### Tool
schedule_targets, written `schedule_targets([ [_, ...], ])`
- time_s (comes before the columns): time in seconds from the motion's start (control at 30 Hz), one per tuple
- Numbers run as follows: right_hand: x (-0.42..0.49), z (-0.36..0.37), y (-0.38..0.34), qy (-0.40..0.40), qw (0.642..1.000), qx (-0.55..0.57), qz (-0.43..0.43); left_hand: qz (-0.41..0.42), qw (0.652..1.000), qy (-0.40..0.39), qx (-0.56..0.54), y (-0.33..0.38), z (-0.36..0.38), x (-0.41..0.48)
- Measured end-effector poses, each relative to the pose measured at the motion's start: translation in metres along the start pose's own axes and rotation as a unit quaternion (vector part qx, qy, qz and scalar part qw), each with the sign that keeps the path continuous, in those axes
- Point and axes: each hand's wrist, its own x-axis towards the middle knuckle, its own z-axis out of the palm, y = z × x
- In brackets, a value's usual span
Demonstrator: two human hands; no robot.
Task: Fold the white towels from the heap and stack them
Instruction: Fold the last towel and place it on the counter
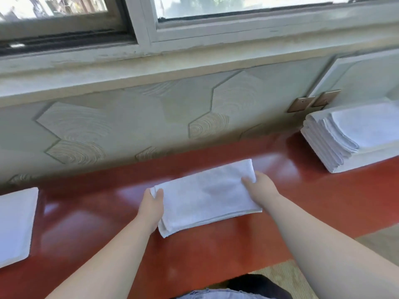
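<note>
A white towel [207,196], folded into a long rectangle, lies flat in the middle of the red table [313,197]. My left hand [151,207] pinches its left end, thumb on top. My right hand [262,188] grips its right end near the far corner. At the far right a tall stack of folded white towels [354,134] rests against the wall. Another flat white towel [15,223] lies at the left edge of the view, partly cut off.
The table runs along a patterned wall [129,126] beneath a window sill [151,67]. Two wall sockets [313,102] sit just left of the stack. The table's near edge drops to a carpeted floor [280,277] at the lower right.
</note>
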Motion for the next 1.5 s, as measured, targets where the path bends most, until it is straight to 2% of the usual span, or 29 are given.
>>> schedule_targets([
  [0.13,0.006,-0.049,0.0,0.059,0.997,0.038,-0.02,0.044,0.998,-0.034,-0.034,0.055,0.026,0.005],
  [0.3,0.04,-0.132,0.023,0.091,0.992,0.065,-0.056,-0.005,0.977,-0.128,-0.171,0.116,0.089,-0.002],
  [0.43,0.081,-0.215,0.053,0.117,0.987,0.06,-0.095,-0.038,0.952,-0.192,-0.236,0.174,0.17,-0.032],
  [0.57,0.126,-0.316,0.086,0.126,0.983,0.056,-0.122,-0.029,0.951,-0.153,-0.268,0.228,0.255,-0.067],
  [0.77,0.189,-0.466,0.129,0.12,0.985,-0.015,-0.124,0.1,0.983,-0.072,-0.136,0.313,0.371,-0.115],
  [0.9,0.228,-0.53,0.158,0.103,0.988,-0.058,-0.102,0.136,0.987,-0.043,-0.069,0.355,0.44,-0.124],
  [1.1,0.269,-0.579,0.204,0.103,0.99,-0.063,-0.071,0.132,0.991,-0.028,-0.005,0.379,0.511,-0.119],
  [1.27,0.295,-0.572,0.236,0.078,0.991,-0.104,-0.031,0.112,0.99,-0.042,0.081,0.367,0.538,-0.112],
  [1.37,0.309,-0.564,0.239,0.093,0.993,-0.069,-0.023,0.101,0.989,-0.024,0.108,0.365,0.541,-0.109],
  [1.5,0.317,-0.565,0.244,0.146,0.987,-0.037,-0.059,0.108,0.994,0.018,0.011,0.367,0.543,-0.114],
])
